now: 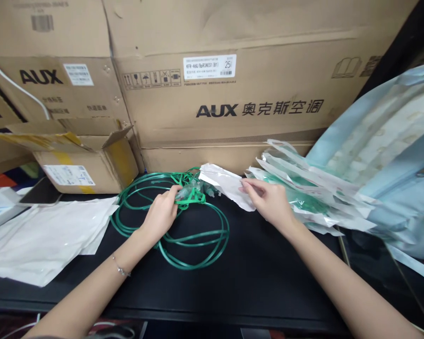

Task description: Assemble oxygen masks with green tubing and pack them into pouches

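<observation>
A coil of green plastic tubing lies on the black table, with a clear mask piece and green strap at its far end. My left hand is closed on the strap and tubing by the mask. My right hand pinches an opened white and clear pouch just right of the mask. The mask end sits at the pouch's mouth; I cannot tell how far inside it reaches.
A stack of sealed pouches with green tubing lies to the right, against a large pale blue bag. Flat empty pouches lie at the left. An open small carton and big AUX cartons stand behind.
</observation>
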`<state>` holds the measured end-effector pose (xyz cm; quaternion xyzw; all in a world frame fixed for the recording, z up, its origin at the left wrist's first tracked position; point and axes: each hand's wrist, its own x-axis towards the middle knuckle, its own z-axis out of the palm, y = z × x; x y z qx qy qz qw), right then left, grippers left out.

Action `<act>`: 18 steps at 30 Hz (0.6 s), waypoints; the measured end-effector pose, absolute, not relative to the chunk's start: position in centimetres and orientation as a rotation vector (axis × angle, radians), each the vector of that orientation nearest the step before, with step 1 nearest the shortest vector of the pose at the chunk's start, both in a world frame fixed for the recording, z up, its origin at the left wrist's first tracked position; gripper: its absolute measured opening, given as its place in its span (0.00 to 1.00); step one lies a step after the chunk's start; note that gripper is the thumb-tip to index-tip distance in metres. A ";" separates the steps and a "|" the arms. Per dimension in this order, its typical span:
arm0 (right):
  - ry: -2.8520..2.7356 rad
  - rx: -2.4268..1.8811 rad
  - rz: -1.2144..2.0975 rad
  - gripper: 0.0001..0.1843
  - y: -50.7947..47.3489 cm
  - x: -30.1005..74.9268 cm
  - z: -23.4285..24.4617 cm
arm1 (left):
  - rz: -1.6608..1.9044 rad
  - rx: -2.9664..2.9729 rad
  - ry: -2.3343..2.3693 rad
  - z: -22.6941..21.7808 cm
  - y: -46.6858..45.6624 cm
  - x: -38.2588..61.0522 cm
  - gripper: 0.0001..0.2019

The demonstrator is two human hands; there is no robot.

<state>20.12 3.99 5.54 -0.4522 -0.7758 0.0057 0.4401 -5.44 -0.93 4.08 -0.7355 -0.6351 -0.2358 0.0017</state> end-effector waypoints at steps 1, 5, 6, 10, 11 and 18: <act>-1.927 -1.121 0.014 0.13 4.0 20.1 5.5 | -0.801 -2.329 -1.986 4.2 -0.9 -5.5 0.23; -1.950 -1.114 -0.007 0.13 4.0 20.0 5.6 | -0.959 -2.520 -2.007 4.3 -0.9 -6.1 0.24; -1.959 -1.110 -0.019 0.13 3.9 20.0 5.6 | -0.943 -2.552 -2.004 4.3 -0.9 -6.2 0.23; -2.004 -1.080 -0.037 0.12 3.7 19.7 5.6 | -0.609 -2.520 -1.899 3.5 -1.0 -6.4 0.21; -2.014 -1.073 -0.038 0.12 3.7 19.6 5.6 | -0.517 -2.505 -1.849 3.3 -0.9 -6.3 0.20; -2.015 -1.068 -0.077 0.12 3.9 19.7 5.5 | -0.310 -2.589 -1.560 3.6 0.7 -5.5 0.18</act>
